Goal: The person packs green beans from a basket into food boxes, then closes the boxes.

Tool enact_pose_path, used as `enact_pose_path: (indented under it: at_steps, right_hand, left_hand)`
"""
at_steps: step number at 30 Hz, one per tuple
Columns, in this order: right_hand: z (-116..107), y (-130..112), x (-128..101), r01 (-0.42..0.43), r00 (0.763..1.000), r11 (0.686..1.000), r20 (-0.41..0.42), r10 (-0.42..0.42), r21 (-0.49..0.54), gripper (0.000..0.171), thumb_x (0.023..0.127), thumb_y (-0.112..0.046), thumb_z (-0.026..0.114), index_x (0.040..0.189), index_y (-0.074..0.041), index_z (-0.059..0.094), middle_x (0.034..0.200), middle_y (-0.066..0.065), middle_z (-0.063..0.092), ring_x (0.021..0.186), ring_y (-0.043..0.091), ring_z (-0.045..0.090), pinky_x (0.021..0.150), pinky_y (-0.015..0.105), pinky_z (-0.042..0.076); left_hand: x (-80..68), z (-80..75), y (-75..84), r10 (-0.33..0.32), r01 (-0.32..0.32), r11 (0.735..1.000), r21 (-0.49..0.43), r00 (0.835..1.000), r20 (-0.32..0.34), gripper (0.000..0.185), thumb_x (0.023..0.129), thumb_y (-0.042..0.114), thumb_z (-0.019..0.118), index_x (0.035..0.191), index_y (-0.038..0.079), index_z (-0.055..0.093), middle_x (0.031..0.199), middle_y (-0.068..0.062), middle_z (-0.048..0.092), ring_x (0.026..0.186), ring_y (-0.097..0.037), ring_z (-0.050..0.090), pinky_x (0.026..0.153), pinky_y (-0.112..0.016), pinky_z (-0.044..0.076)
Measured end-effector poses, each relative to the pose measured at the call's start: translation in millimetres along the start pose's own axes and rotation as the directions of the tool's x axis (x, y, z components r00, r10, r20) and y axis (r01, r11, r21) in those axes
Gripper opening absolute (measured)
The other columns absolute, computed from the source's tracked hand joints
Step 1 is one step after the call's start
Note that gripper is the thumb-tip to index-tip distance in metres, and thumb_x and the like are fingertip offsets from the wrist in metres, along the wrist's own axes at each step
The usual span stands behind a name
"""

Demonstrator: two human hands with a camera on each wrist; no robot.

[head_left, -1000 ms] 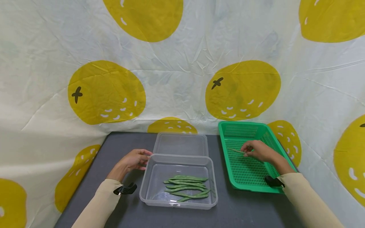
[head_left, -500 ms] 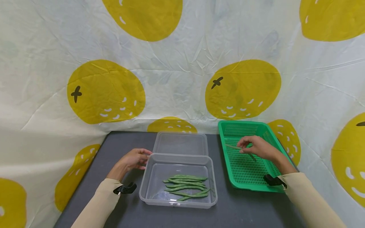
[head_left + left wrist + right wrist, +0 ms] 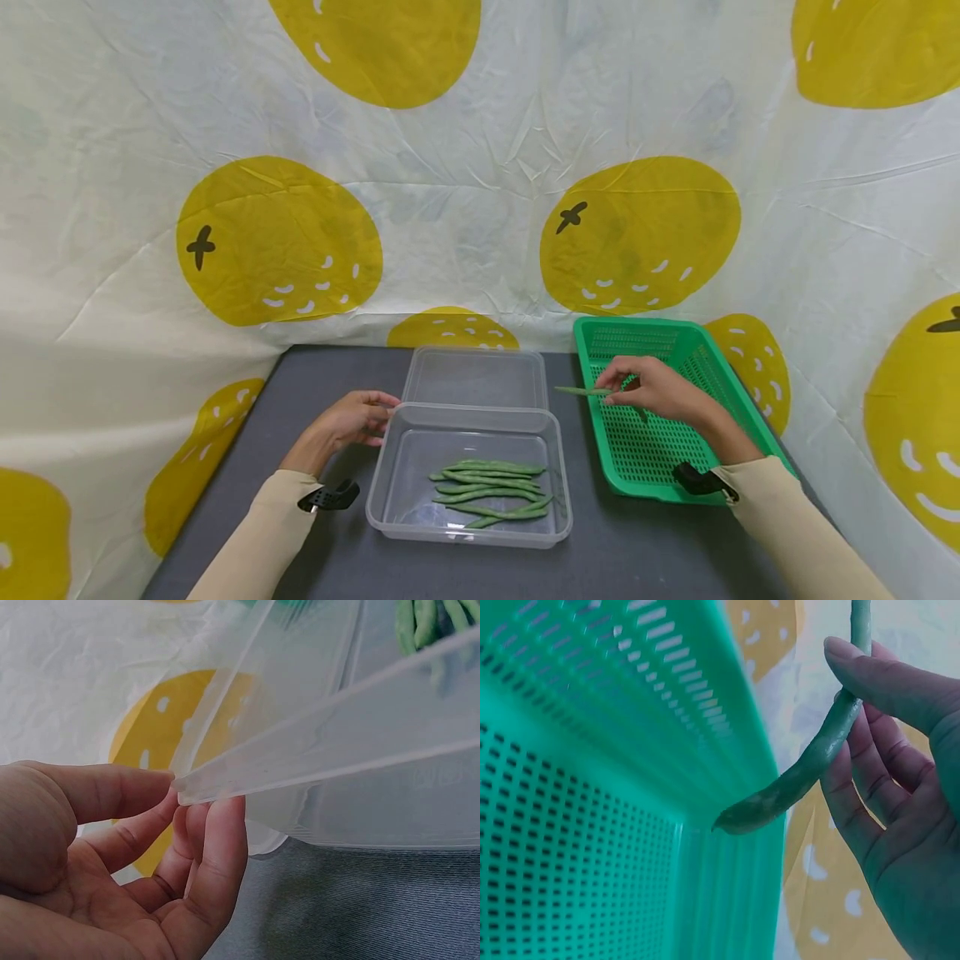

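Note:
My right hand (image 3: 660, 390) pinches a green bean (image 3: 817, 761) between thumb and fingers, above the left side of the green basket (image 3: 637, 462). One end of the bean reaches out past the basket's rim. In the right wrist view its curved lower end hangs beside the basket wall. My left hand (image 3: 348, 423) holds the back left corner of a clear plastic container (image 3: 408, 533), its thumb above the rim and fingers under it, as the left wrist view shows. Several green beans (image 3: 491, 493) lie side by side in the container, towards its right.
Behind the container lies a clear plastic lid (image 3: 476, 377) on the dark table (image 3: 337, 371). A pale cloth (image 3: 465, 250) printed with yellow fruit hangs behind the table. Between container and basket runs a narrow strip of table.
My right hand has lifted the bean and moved left with it, from over the basket's middle to its left rim. My left hand and the container have stayed in place.

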State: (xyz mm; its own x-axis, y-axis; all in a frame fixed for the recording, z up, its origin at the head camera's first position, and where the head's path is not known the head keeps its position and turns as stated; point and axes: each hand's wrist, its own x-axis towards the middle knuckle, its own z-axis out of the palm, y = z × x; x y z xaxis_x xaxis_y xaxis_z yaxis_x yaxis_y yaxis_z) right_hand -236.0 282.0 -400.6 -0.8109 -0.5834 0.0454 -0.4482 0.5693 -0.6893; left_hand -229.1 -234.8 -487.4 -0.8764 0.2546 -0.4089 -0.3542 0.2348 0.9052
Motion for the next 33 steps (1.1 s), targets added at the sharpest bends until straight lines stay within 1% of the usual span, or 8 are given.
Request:
enact_pose_path:
  at_steps: [2,7,10,13,21,24,29,33]
  right_hand:
    - [3.2,-4.2,2.4,0.003,1.000,1.000,0.018,-0.003,0.018,0.020,0.092,-0.016,0.076,0.111,-0.011,0.073,0.101,0.003,0.069,0.088,0.014,0.061,0.072,0.029,0.053]
    - [13.3,-16.1,9.3,0.033,0.999,0.999,0.034,-0.033,0.006,0.018,0.092,-0.019,0.076,0.110,-0.019,0.074,0.105,-0.001,0.069,0.090,0.013,0.061,0.077,0.032,0.053]
    - [20.9,-23.6,13.4,0.058,0.998,0.998,0.038,-0.058,0.003,0.017,0.091,-0.020,0.077,0.108,-0.021,0.074,0.104,-0.004,0.069,0.089,0.014,0.060,0.076,0.031,0.052]
    - [29.1,-30.7,16.2,0.081,0.995,0.997,0.052,-0.082,0.013,0.015,0.091,-0.021,0.077,0.107,-0.020,0.075,0.104,-0.003,0.069,0.090,0.016,0.060,0.076,0.030,0.052]
    - [48.4,-40.8,21.6,0.139,0.985,0.989,0.099,-0.144,0.059,0.017,0.092,-0.016,0.075,0.108,-0.021,0.075,0.102,-0.003,0.067,0.087,0.013,0.061,0.077,0.033,0.056]
    - [55.4,-45.5,24.7,0.138,0.982,0.987,0.116,-0.146,0.077,0.018,0.092,-0.014,0.075,0.109,-0.020,0.075,0.102,-0.003,0.067,0.087,0.013,0.062,0.077,0.035,0.056]
    - [66.6,-55.6,29.9,0.097,0.982,0.989,0.153,-0.113,0.109,0.018,0.092,-0.017,0.076,0.110,-0.020,0.076,0.103,-0.002,0.066,0.088,0.013,0.061,0.081,0.036,0.056]
    - [74.3,-62.0,33.3,0.105,0.978,0.987,0.167,-0.125,0.121,0.017,0.092,-0.017,0.076,0.109,-0.018,0.076,0.102,0.000,0.067,0.087,0.013,0.061,0.081,0.038,0.057]
  left_hand:
    - [-0.1,0.0,-0.3,0.004,-0.004,1.000,0.000,1.000,0.001,0.039,0.097,0.005,0.057,0.134,-0.008,0.055,0.108,-0.018,0.069,0.082,-0.020,0.066,0.068,-0.037,0.058]
    - [-0.7,0.5,-0.9,0.008,-0.008,1.000,0.005,1.000,-0.005,0.039,0.097,0.005,0.057,0.134,-0.008,0.055,0.107,-0.018,0.069,0.080,-0.019,0.066,0.068,-0.037,0.058]
    - [-1.4,0.9,-1.2,0.007,-0.007,1.000,0.008,1.000,-0.010,0.039,0.097,0.005,0.057,0.133,-0.008,0.055,0.108,-0.019,0.069,0.082,-0.020,0.067,0.069,-0.038,0.058]
    - [-2.6,1.4,-1.6,0.012,-0.011,1.000,0.014,1.000,-0.010,0.039,0.098,0.006,0.057,0.134,-0.008,0.055,0.109,-0.020,0.069,0.083,-0.022,0.067,0.069,-0.038,0.058]
    - [-2.5,1.4,-2.6,0.015,-0.015,1.000,0.010,1.000,-0.009,0.039,0.097,0.006,0.058,0.134,-0.008,0.055,0.108,-0.019,0.069,0.084,-0.022,0.067,0.069,-0.038,0.058]
    - [-1.9,1.2,-2.7,0.014,-0.014,1.000,0.010,1.000,-0.011,0.038,0.097,0.007,0.058,0.133,-0.007,0.056,0.107,-0.018,0.070,0.083,-0.022,0.067,0.068,-0.038,0.058]
    - [-2.1,1.5,-2.3,0.011,-0.010,1.000,0.016,1.000,-0.016,0.037,0.097,0.007,0.058,0.132,-0.006,0.058,0.107,-0.018,0.070,0.081,-0.020,0.066,0.068,-0.038,0.058]
    - [-1.8,2.1,-2.3,0.009,-0.009,1.000,0.021,1.000,-0.016,0.037,0.097,0.007,0.058,0.132,-0.006,0.057,0.106,-0.018,0.070,0.080,-0.020,0.066,0.069,-0.038,0.058]
